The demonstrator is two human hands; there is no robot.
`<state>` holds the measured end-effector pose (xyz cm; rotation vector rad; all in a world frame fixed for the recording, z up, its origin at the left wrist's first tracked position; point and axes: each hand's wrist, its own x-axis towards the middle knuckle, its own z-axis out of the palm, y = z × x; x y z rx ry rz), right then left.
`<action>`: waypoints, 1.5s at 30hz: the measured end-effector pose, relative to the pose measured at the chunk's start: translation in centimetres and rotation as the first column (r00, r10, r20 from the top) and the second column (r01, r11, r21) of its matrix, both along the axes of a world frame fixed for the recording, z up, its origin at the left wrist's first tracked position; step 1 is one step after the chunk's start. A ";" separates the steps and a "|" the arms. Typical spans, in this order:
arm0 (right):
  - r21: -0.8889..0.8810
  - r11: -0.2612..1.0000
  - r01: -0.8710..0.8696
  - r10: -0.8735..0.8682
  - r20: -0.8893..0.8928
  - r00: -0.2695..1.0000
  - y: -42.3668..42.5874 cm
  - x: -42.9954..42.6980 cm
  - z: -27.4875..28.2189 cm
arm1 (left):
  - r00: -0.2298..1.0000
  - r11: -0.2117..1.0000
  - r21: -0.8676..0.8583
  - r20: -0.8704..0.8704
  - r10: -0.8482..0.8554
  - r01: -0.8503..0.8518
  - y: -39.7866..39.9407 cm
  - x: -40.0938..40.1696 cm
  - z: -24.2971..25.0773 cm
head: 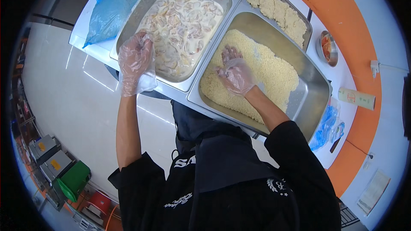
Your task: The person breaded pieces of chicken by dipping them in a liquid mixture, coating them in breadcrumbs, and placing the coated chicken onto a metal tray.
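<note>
My left hand (136,61), in a clear plastic glove, is at the near left corner of a steel pan (128,22). Its fingers are curled, and I cannot tell whether they hold anything. Raw meat pieces in pale, creamy batter (179,22) spread across that pan. My right hand (236,72), also gloved, rests on pale yellow breadcrumbs (273,67) in a second steel pan (308,80). Its fingers are apart, with crumbs stuck to them and nothing visible in its grasp. The two pans stand side by side, rims touching or nearly so.
Breaded pieces (276,9) lie in a tray (306,43) behind the crumb pan. A blue plastic bag (115,12) sits left. On the right are a metal bowl (334,53), a printed cylinder (356,98) and crumpled blue plastic (326,128). An orange-striped wall (362,38) borders the table.
</note>
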<state>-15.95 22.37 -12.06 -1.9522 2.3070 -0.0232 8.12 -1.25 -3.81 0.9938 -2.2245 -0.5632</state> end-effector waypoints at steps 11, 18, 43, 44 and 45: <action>0.102 0.995 -0.002 -0.016 0.176 0.984 3.7 0.5 1.1 | 1.000 0.990 -0.135 -0.006 -0.028 0.027 -0.3 0.3 -0.8; 0.101 0.994 0.046 -0.065 0.186 0.980 3.4 1.5 2.9 | 0.999 1.000 -0.015 -0.041 -0.005 0.004 0.2 0.2 -0.6; 0.184 0.972 -0.144 0.107 0.195 0.975 -0.4 4.8 9.7 | 0.999 1.000 0.010 -0.045 0.008 -0.008 -0.1 0.6 -0.7; 0.253 0.956 -0.150 -0.056 0.657 0.751 -0.1 5.9 11.5 | 0.998 0.997 0.053 0.054 0.045 -0.048 -0.1 0.5 -0.3; 0.257 0.955 -0.149 -0.060 0.658 0.751 0.8 5.5 10.3 | 0.998 0.997 0.057 0.055 0.044 -0.047 0.1 0.3 0.2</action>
